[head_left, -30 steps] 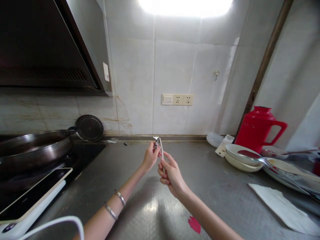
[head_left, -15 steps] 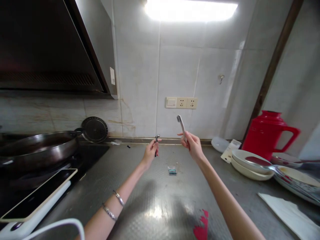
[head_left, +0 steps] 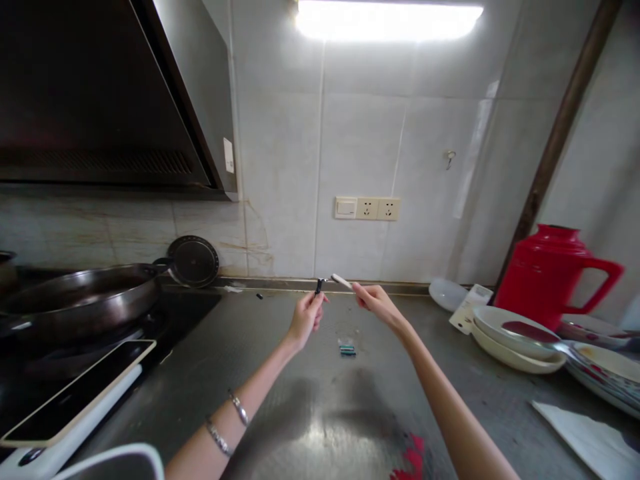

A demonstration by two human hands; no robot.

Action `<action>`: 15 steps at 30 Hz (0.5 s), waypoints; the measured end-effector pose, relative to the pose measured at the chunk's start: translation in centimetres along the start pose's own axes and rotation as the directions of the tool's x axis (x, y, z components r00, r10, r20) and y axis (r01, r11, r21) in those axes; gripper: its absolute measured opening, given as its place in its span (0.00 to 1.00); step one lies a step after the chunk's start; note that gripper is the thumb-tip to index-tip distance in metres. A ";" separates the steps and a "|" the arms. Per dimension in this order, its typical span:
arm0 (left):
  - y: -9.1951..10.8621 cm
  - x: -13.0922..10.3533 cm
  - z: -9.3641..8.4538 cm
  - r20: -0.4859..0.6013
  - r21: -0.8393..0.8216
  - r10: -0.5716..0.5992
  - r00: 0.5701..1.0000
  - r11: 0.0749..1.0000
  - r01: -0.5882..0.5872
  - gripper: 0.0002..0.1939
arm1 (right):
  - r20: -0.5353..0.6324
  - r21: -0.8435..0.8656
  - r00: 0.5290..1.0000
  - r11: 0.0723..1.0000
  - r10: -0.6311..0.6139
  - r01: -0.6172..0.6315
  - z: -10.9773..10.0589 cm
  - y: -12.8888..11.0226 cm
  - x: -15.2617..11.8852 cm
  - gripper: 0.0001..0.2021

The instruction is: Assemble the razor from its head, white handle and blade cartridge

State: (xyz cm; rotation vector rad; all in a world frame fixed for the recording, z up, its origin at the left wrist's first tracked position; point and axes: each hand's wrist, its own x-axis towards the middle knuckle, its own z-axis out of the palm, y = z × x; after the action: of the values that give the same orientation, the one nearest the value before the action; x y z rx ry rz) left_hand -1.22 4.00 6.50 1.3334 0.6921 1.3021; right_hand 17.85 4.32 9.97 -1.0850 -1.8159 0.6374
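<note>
My left hand [head_left: 305, 320] is closed around a thin black handle with a silvery tip [head_left: 320, 285], which looks like a razor handle. In my right hand [head_left: 381, 307] a white toothbrush [head_left: 343, 283] is gripped by its lower end. The brush head points left and meets or nearly meets the silvery tip; I cannot tell whether they touch. Below both hands, small teal-and-black pieces [head_left: 347, 350], perhaps razor cartridges, lie on the metal counter [head_left: 310, 413]. A tiny black piece [head_left: 259, 296] lies farther back on the left.
On the left are a pan [head_left: 80, 300] on the stove and a phone [head_left: 80, 393] on a white stand. To the right stand a red thermos jug [head_left: 545, 280], stacked bowls [head_left: 515, 347], plates [head_left: 607, 377] and a white sheet [head_left: 590, 437]. A range hood [head_left: 100, 93] overhangs the left.
My right hand has tipped the toothbrush from upright to nearly level, bringing its head leftward to the black handle's tip. My left hand has turned the handle slightly and moved little.
</note>
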 end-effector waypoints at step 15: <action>0.5 -1.0 0.4 0.502 -0.302 -0.220 0.836 0.862 0.408 0.15 | 0.070 0.049 0.997 0.999 -0.018 0.015 0.2 1.0 0.2 0.27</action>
State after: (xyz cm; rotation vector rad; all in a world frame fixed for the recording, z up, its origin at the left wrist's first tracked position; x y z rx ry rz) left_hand -1.24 2.80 6.74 1.0671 0.2800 0.7584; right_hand 18.08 4.96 9.17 -1.0257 -1.8580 0.7141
